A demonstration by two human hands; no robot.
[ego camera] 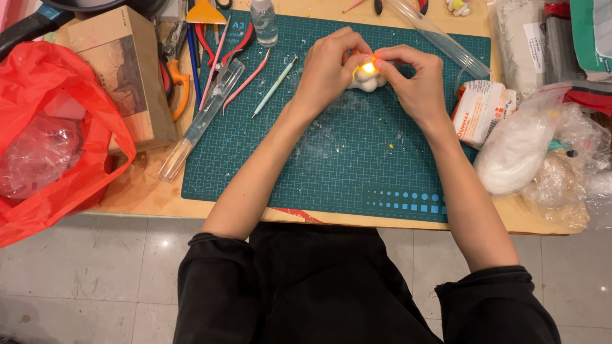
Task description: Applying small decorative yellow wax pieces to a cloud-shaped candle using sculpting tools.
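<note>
Both hands pinch a white clay lump over the cutting mat

While the wooden bench [153, 191] carries everything, a green cutting mat [344, 159] covers its middle, dusted with white crumbs. A red plastic bag [57, 140] slumps at the left edge beside a cardboard box [121, 70]. Clear bags of white stuffing [516, 150] lie to the right. Above the mat's upper middle, the left hand [328, 70] and right hand [414, 79] meet, fingers closed narrowly around a small white clay lump [366, 79] with a yellow bit [368, 66] on top. The lump seems to rest on the mat. Left of the hands lies a pale blue modelling tool [274, 86], untouched.
</note>
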